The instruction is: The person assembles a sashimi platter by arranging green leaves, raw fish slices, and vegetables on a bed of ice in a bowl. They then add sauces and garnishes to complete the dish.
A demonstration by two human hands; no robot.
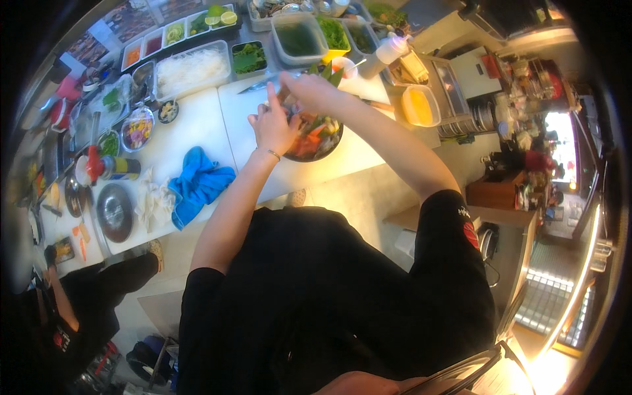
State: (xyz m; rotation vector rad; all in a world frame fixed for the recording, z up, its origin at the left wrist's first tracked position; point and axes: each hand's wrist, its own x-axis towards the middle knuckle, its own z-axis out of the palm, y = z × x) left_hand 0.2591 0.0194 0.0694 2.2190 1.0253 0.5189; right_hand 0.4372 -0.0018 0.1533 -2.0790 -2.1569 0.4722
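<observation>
A dark round bowl (321,151) stands near the front edge of the white cutting board, filled with orange-red slices, pale pieces and green leaves. My left hand (272,126) is over the bowl's left rim, one finger stretched forward and the others bent apart; I see nothing held in it. Just beyond, my right hand (308,92) reaches over the far side of the bowl, its fingers closed and pointing down close to the left fingertips. What they pinch, if anything, is hidden. A knife (253,87) lies behind my hands, its wooden handle showing to the right.
Behind the board stand a tub of white shreds (193,71), a lidded clear container (298,39), a squeeze bottle (390,51) and a yellow-filled tub (420,106). A blue cloth (199,184) lies left. Another person's arm (62,299) is at lower left.
</observation>
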